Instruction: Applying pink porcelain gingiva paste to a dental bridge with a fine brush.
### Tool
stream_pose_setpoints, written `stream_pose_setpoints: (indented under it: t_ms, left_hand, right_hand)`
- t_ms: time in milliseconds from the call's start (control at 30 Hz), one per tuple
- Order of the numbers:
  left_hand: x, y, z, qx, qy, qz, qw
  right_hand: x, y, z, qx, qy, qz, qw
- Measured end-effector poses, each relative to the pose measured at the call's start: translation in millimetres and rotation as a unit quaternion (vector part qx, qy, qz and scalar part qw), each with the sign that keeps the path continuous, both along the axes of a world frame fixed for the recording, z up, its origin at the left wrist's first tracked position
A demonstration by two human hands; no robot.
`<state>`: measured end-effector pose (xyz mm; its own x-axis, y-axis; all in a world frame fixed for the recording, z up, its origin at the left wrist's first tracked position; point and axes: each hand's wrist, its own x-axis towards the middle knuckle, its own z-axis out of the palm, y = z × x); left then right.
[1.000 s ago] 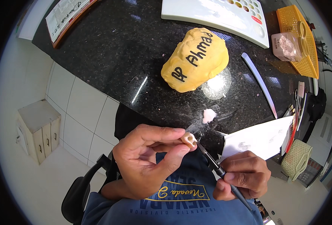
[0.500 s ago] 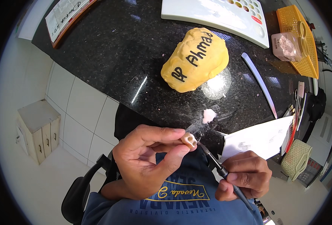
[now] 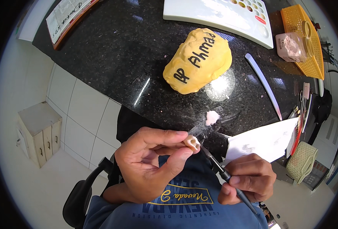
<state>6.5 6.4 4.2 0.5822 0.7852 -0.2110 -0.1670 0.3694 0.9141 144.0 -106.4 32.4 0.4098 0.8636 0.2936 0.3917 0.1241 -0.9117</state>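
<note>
Between thumb and fingertips, my left hand pinches a small ivory dental crown with hollows showing on its near side. My right hand grips a slim dark-handled brush with a metal ferrule, held slanting like a pen. Its fine tip is close by the crown's right side; whether they touch is too small to tell. Beyond the hands, a little mound of pale pink powder lies on the black speckled table, with white smears around it. A yellow stone dental cast with black handwriting stands farther back.
A white paper sheet overlaps the table's near right edge. Behind it lies a curved pale-blue spatula. A white palette with wells, a clear jar and a yellow basket stand at the back. A chair armrest is at left.
The brush tip has drawn back slightly from the crown, toward the lower right. My left hand and the crown keep their place.
</note>
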Motion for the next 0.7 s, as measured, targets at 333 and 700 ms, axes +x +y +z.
stream_pose_setpoints:
  t_ms: [333, 700]
  left_hand:
    - [0.9, 1.3, 1.5, -0.033, -0.001, 0.002, 0.999]
    - [0.1, -0.3, -0.4, -0.015, 0.001, 0.004, 1.000]
  right_hand:
    - [0.7, -0.4, -0.8, 0.005, -0.012, 0.004, 1.000]
    - [1.0, -0.3, -2.2, 0.006, -0.023, 0.010, 1.000]
